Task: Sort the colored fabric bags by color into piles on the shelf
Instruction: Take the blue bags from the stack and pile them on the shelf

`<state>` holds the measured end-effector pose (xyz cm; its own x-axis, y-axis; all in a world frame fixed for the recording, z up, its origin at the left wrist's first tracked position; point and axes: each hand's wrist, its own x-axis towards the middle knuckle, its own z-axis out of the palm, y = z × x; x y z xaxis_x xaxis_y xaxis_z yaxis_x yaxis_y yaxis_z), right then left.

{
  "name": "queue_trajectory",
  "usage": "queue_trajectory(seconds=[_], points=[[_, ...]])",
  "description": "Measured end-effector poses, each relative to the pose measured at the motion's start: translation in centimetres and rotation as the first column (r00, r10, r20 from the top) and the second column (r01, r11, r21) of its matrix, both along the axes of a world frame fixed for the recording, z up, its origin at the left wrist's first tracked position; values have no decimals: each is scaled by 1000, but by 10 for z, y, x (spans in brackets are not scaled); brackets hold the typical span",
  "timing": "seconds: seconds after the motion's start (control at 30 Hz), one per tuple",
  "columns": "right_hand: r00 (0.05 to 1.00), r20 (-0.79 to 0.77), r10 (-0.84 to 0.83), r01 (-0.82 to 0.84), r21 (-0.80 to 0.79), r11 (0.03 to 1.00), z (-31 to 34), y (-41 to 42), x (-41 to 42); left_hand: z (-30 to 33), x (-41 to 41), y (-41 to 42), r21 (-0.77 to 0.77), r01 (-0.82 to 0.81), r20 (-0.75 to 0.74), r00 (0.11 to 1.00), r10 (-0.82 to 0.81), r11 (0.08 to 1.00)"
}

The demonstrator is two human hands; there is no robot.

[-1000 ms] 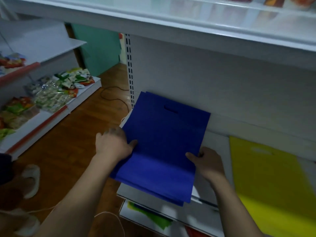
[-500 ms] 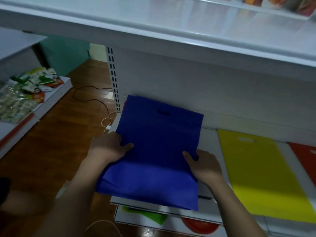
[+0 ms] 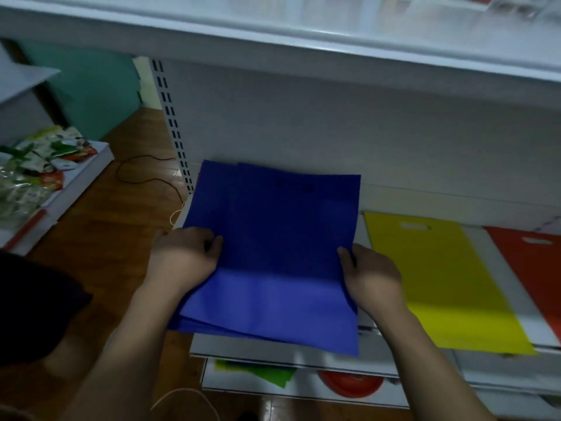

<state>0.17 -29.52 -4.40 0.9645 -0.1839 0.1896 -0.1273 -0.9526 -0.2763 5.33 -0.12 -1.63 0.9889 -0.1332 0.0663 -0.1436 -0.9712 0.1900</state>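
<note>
A stack of blue fabric bags [image 3: 273, 253] lies at the left end of the white shelf [image 3: 501, 326], its near edge overhanging the shelf front. My left hand [image 3: 185, 256] grips the stack's left edge, thumb on top. My right hand [image 3: 370, 275] grips its right edge the same way. To the right a yellow bag pile [image 3: 440, 284] lies flat on the shelf. Further right, a red-orange bag pile [image 3: 534, 268] runs out of the frame.
An upper shelf [image 3: 334, 41] hangs over the work area. On the lower shelf lie a green bag [image 3: 261, 373] and a red round object [image 3: 352, 384]. Left, across a wooden floor [image 3: 100, 238], stands another shelf with snack packets [image 3: 33, 171]. A cable lies on the floor.
The view has swung to the right, bringing the red-orange pile into sight. Both hands keep their grip on the blue stack, which has squared up a little on the shelf.
</note>
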Motion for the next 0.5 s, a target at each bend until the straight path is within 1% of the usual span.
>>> queue_trajectory(seconds=[0.03,0.1,0.13,0.2,0.27,0.33,0.4,0.5], points=[[997,72,12,-8,-60,998,1,-8,-6,0,-4,-7,-4,9,30,1000,-9,1000],[989,146,5,15,-135,991,9,-27,-22,-1,-14,-27,-20,50,140,989,-46,999],[989,147,-17,40,-151,988,12,-40,-30,-2,-19,-38,-22,77,190,979,-72,997],[992,83,-99,111,-149,983,21,-73,-53,-1,-30,-73,19,149,240,959,-149,989],[983,73,-167,175,-126,976,24,-98,-71,0,-38,-98,55,185,244,950,-193,981],[964,81,-255,263,-119,957,30,-134,-102,5,-50,-143,99,244,233,937,-261,965],[938,79,-337,345,-108,933,32,-173,-136,10,-66,-191,110,307,208,923,-324,945],[890,89,-447,454,-94,886,31,-230,-194,17,-95,-266,138,413,218,874,-435,900]])
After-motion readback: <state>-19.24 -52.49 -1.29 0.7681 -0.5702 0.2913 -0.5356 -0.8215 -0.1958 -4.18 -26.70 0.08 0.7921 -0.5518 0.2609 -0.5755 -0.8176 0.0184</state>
